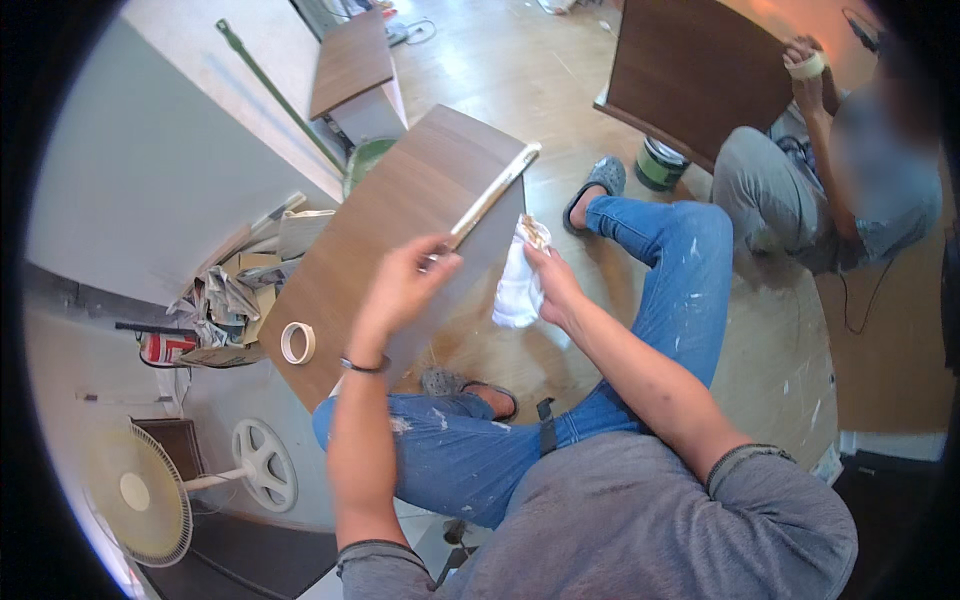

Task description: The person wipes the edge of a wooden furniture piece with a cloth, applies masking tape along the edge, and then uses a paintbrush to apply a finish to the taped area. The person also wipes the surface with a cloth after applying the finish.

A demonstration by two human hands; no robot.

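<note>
A brown wood-grain furniture piece (390, 200) stands in front of me, with a pale whitish strip (495, 192) along its right edge. My left hand (408, 282) is at the near end of that strip, its fingers closed together. Whether anything small is pinched in them I cannot make out. To the right, my right hand (556, 288) grips a white cloth (517, 285) that hangs down, apart from the wood. Brown stains mark the cloth's upper end. A roll of masking tape (297, 343) lies on the near left corner of the wooden surface.
At right, a seated person holds another brown panel (700, 70), a tape roll (805, 66) at their hand. A green can (660, 163) stands below it. On the left are a box of papers (235, 300), a fire extinguisher (167, 347) and a fan (140, 490).
</note>
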